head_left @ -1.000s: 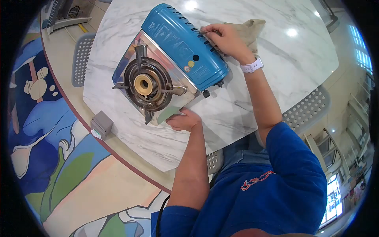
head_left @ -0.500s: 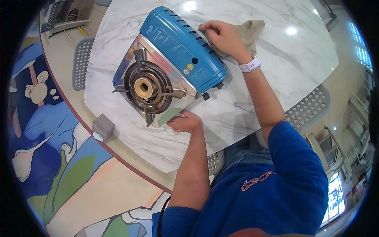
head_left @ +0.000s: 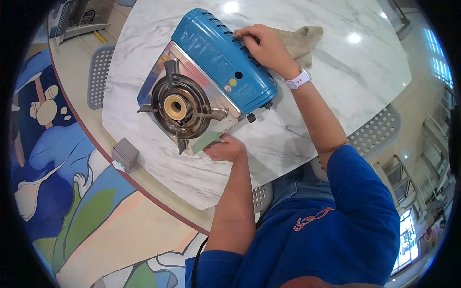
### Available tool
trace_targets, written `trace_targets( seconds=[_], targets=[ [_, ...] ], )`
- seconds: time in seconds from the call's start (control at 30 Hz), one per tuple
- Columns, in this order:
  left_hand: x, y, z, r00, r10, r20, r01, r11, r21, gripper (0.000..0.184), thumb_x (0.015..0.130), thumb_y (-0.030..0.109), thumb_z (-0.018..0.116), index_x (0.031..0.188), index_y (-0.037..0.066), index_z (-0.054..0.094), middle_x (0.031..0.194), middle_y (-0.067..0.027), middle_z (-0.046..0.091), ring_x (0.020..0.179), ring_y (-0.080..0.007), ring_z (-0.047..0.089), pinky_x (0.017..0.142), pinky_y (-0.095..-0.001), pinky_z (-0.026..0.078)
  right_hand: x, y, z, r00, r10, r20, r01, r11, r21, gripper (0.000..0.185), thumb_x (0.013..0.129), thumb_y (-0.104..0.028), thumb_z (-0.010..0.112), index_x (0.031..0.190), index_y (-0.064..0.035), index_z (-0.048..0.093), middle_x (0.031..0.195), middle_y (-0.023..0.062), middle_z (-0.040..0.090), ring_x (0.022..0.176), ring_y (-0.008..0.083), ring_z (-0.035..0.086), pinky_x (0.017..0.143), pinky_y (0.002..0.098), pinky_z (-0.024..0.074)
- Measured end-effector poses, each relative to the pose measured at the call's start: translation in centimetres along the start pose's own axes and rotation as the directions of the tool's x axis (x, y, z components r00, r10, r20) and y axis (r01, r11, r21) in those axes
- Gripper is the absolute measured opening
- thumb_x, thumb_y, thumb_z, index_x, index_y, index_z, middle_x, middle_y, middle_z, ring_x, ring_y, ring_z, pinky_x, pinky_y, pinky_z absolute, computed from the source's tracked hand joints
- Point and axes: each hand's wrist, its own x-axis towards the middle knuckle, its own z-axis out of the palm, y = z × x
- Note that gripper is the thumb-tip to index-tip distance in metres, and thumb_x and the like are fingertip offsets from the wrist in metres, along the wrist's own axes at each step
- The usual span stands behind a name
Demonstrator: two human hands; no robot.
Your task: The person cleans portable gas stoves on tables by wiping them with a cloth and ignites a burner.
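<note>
A portable gas stove (head_left: 206, 57) with a blue cover and a round burner (head_left: 176, 106) lies on the marbled table. My left hand (head_left: 225, 148) is closed on the stove's near metal edge, beside a pale green patch; its fingertips are partly hidden. My right hand (head_left: 268, 48), wearing a pale watch (head_left: 298, 79), bends its fingers over the slotted side of the blue cover. A crumpled olive-beige cloth (head_left: 303, 44) trails out from under this hand, and its gripped part is mostly covered. Two dark knobs (head_left: 251, 118) stick out at the stove's near end.
The white marbled table (head_left: 365, 62) carries the stove and cloth. Grey perforated chairs (head_left: 100, 77) stand around its edge. A small grey box (head_left: 126, 152) is by the table's left edge, above a floor with a colourful painted mural (head_left: 96, 211).
My right hand has slid slightly left, farther over the slots of the blue cover. The stove has barely shifted in view, and my left hand keeps its place at the near edge.
</note>
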Motion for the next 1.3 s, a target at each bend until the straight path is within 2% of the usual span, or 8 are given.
trace_targets(
  seconds=[0.23,0.33,0.43,0.63,0.73,0.93,1.23,1.3],
  targets=[
    [0.0,-0.4,0.2,1.0,0.011,0.006,-0.011,1.0,-0.006,0.067,0.089,0.045,0.043,0.135,-0.002,0.033,0.137,-0.024,0.032,0.129,-0.0381,0.028,0.101,-0.0536,0.024,0.7,-0.6,0.1,1.0,0.003,0.017,-0.003,1.0,-0.008,0.023,0.08,-0.009,0.051,0.091,-0.0043,0.07,0.084,0.0168,0.066,0.081,0.0308,0.062,0.079,0.0371,0.0491],
    [0.0,-0.3,0.3,1.0,0.019,-0.005,-0.019,1.0,-0.006,0.065,0.088,0.044,0.043,0.134,-0.002,0.034,0.134,-0.0237,0.035,0.126,-0.0383,0.031,0.099,-0.0535,0.025,0.2,-1.5,-0.4,0.998,-0.041,0.053,0.039,0.998,0.051,0.021,0.083,-0.008,0.053,0.095,-0.0015,0.069,0.091,0.0131,0.066,0.078,0.024,0.063,0.074,0.0316,0.0492],
    [0.2,-0.2,0.0,1.0,0.029,0.001,-0.029,0.999,-0.03,0.063,0.088,0.043,0.043,0.132,-0.001,0.036,0.132,-0.0238,0.037,0.125,-0.0388,0.032,0.098,-0.0542,0.025,0.1,-0.6,-0.3,1.0,0.005,0.024,-0.006,1.0,0.024,0.023,0.081,-0.009,0.05,0.09,-0.0038,0.07,0.087,0.0168,0.066,0.083,0.031,0.062,0.079,0.0372,0.0491],
    [0.0,-1.0,0.8,0.997,0.059,-0.057,-0.059,0.998,-0.006,0.061,0.089,0.043,0.043,0.131,-0.001,0.037,0.132,-0.0239,0.037,0.125,-0.0392,0.032,0.097,-0.0552,0.026,0.7,-0.8,0.0,0.999,-0.032,0.025,0.033,0.998,-0.053,0.022,0.081,-0.009,0.05,0.09,-0.0041,0.07,0.086,0.0154,0.065,0.08,0.0309,0.062,0.077,0.038,0.049],
    [0.0,-1.3,1.2,0.995,0.071,-0.065,-0.072,0.997,-0.002,0.061,0.089,0.043,0.043,0.132,0.0,0.037,0.132,-0.0236,0.036,0.124,-0.039,0.032,0.097,-0.0548,0.026,0.0,-1.4,-0.1,0.995,-0.092,0.033,0.091,0.996,0.021,0.02,0.081,-0.007,0.053,0.093,-0.0027,0.069,0.086,0.0126,0.064,0.078,0.0251,0.061,0.072,0.0331,0.0482],
    [0.0,-1.2,1.0,0.994,0.077,-0.073,-0.079,0.997,-0.025,0.061,0.089,0.045,0.042,0.13,0.0,0.038,0.13,-0.0229,0.038,0.123,-0.0383,0.033,0.096,-0.0538,0.027,0.7,-0.4,0.0,0.999,-0.035,0.029,0.037,0.996,-0.079,0.021,0.082,-0.008,0.051,0.091,-0.004,0.069,0.084,0.0144,0.064,0.08,0.0294,0.06,0.075,0.0374,0.0487],
    [0.2,-1.0,1.0,0.997,0.051,-0.061,-0.052,0.998,-0.024,0.063,0.09,0.049,0.041,0.13,0.0,0.039,0.129,-0.0219,0.037,0.124,-0.0364,0.032,0.097,-0.0533,0.026,0.2,-0.4,-0.5,0.998,-0.043,0.042,0.043,0.999,0.005,0.021,0.081,-0.008,0.05,0.09,-0.0045,0.069,0.085,0.0154,0.063,0.079,0.0314,0.06,0.075,0.0383,0.0487],
    [0.0,-0.9,0.8,0.996,0.06,-0.07,-0.062,0.998,-0.028,0.063,0.09,0.049,0.041,0.13,0.0,0.039,0.131,-0.0217,0.037,0.124,-0.0359,0.032,0.097,-0.0536,0.026,0.7,0.1,-0.3,0.997,-0.049,0.059,0.052,0.996,-0.068,0.02,0.082,-0.006,0.051,0.093,-0.0044,0.068,0.085,0.0127,0.062,0.077,0.0266,0.06,0.071,0.0344,0.0479]
  ],
)
